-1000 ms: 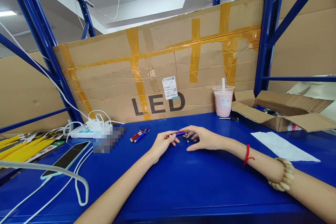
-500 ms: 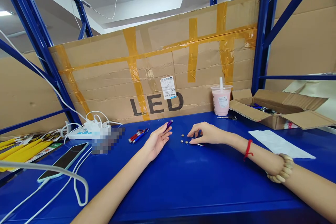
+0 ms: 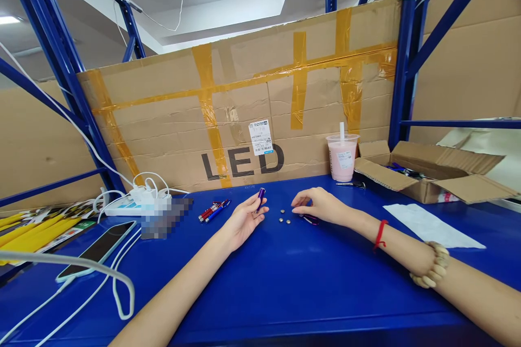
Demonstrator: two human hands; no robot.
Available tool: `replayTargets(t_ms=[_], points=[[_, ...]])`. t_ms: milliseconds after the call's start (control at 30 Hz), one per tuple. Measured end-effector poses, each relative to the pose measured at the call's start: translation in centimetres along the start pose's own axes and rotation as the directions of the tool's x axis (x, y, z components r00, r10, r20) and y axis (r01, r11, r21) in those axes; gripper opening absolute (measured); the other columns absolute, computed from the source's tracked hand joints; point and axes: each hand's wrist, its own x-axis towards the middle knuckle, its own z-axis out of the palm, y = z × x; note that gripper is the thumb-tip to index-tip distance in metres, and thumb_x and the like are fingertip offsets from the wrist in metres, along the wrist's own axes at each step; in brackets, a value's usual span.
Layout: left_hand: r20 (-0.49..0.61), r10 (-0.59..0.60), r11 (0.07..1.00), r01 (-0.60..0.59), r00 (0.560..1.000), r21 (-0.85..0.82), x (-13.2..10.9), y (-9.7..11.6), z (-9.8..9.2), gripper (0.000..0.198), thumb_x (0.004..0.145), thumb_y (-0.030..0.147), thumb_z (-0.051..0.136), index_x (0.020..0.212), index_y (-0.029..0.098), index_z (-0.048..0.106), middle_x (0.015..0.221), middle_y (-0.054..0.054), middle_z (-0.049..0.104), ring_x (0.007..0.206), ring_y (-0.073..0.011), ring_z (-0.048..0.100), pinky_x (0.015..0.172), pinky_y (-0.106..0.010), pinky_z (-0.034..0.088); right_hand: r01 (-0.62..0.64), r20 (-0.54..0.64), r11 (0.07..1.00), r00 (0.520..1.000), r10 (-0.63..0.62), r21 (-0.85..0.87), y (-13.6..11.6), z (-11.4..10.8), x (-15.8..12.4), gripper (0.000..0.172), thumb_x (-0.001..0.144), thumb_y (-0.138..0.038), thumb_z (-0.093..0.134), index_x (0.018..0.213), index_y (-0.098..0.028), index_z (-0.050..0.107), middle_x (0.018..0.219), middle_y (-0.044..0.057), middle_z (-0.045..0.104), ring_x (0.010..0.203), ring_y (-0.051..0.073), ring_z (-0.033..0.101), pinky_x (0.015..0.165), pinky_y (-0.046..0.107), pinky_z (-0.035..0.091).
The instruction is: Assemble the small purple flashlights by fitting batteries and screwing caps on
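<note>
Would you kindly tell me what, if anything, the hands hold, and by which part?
The left hand holds a purple tube by its lower part; whether the right hand holds anything cannot be told.

The surface is a smooth, glossy blue sheet (image 3: pixel 285 287) bearing, near its middle, three small round silver discs (image 3: pixel 282 211) set close together, with a slim, dark, pink-edged object (image 3: pixel 311 220), partly hidden, just to their right. On the left lie a bundle of shiny red and blue metallic tubes (image 3: pixel 217 212), a black-screened phone in a pale mint case (image 3: pixel 97 246) and a white power strip (image 3: pixel 121 207). Toward the right stand a clear plastic cup of pink drink (image 3: pixel 344 162) and an open brown cardboard box (image 3: pixel 425 192), with a white rectangular sheet (image 3: pixel 433 226) lying flat in front of the box.
</note>
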Motion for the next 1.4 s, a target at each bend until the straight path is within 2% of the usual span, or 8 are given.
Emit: replayTargets(t_ms=[167,300,533,800,933,1033,1200,1400], points=[[0.043,0.007,1.0,-0.008,0.999,0.024,0.1,-0.2,0.0,0.017,0.087,0.004,0.047,0.09,0.013,0.06,0.071,-0.001,0.055,0.063,-0.0097,0.062,0.058,-0.019,0.045,-0.117,0.089,0.984,0.988,0.129,-0.132,0.2,-1.7,-0.5,0.045,0.054,-0.06,0.07,0.081,-0.023,0.069,0.082,0.002,0.07,0.071,0.021,0.063,0.055,0.026,0.042],[0.061,-0.001,0.998,-0.002,0.998,0.055,0.2,-0.7,-0.3,0.008,0.086,0.008,0.05,0.085,0.015,0.054,0.071,-0.001,0.056,0.062,-0.0122,0.063,0.056,-0.02,0.043,-0.122,0.237,0.987,0.961,0.144,-0.106,0.3,-2.1,-0.7,0.036,0.057,-0.055,0.07,0.072,-0.022,0.071,0.073,0.002,0.07,0.064,0.019,0.063,0.051,0.024,0.042],[0.055,0.006,0.995,-0.012,0.998,0.1,0.4,-1.0,-0.4,0.014,0.081,0.002,0.051,0.083,0.016,0.047,0.073,-0.001,0.059,0.054,-0.0086,0.057,0.053,-0.019,0.04,-0.044,0.146,0.997,0.988,0.053,-0.061,-0.9,-0.6,-0.5,0.011,0.066,-0.03,0.063,0.07,-0.022,0.069,0.08,0.0,0.07,0.069,0.017,0.062,0.058,0.024,0.045],[0.015,-0.014,0.99,0.012,1.0,0.139,0.1,-0.8,-0.2,0.026,0.069,0.006,0.064,0.073,0.018,0.041,0.07,0.001,0.057,0.054,-0.008,0.056,0.053,-0.019,0.038,-0.079,0.127,0.997,0.989,0.079,-0.008,-0.3,-0.1,-0.5,0.031,0.059,-0.022,0.064,0.089,-0.015,0.066,0.073,0.002,0.067,0.06,0.015,0.06,0.054,0.023,0.046],[0.044,-0.007,0.987,0.0,0.999,0.163,-0.1,-0.8,-0.1,0.029,0.067,0.016,0.069,0.069,0.017,0.04,0.071,0.001,0.055,0.055,-0.0074,0.054,0.054,-0.02,0.037,-0.074,0.091,0.997,0.993,0.072,0.028,-0.2,0.3,-0.1,0.021,0.065,-0.02,0.06,0.084,-0.017,0.07,0.068,0.001,0.065,0.058,0.013,0.058,0.054,0.023,0.045],[0.062,0.006,0.983,-0.018,0.998,0.185,-0.1,-0.8,-0.1,0.033,0.064,0.021,0.073,0.067,0.017,0.04,0.07,0.002,0.054,0.055,-0.007,0.053,0.054,-0.02,0.036,-0.069,0.07,0.993,0.996,0.063,0.093,-0.5,0.5,0.0,0.014,0.068,-0.024,0.062,0.075,-0.016,0.071,0.066,0.002,0.065,0.054,0.012,0.057,0.052,0.023,0.046],[0.071,0.057,0.968,-0.072,0.996,0.239,-0.1,-0.9,-0.1,0.041,0.06,0.028,0.077,0.069,0.018,0.038,0.067,0.004,0.05,0.054,-0.0063,0.051,0.054,-0.02,0.033,-0.087,0.022,0.961,0.996,0.085,0.263,-1.1,0.8,0.0,0.033,0.073,-0.041,0.06,0.083,-0.011,0.071,0.058,0.004,0.062,0.048,0.013,0.055,0.039,0.022,0.047],[0.098,0.149,0.918,-0.174,0.984,0.356,-0.6,-1.2,0.5,0.047,0.061,0.037,0.077,0.069,0.018,0.035,0.074,0.002,0.054,0.056,-0.0072,0.054,0.051,-0.021,0.028,-0.065,-0.054,0.883,0.993,0.101,0.464,-2.1,1.4,0.2,0.048,0.074,-0.055,0.055,0.09,-0.013,0.071,0.08,0.007,0.065,0.062,0.013,0.057,0.042,0.02,0.05]])
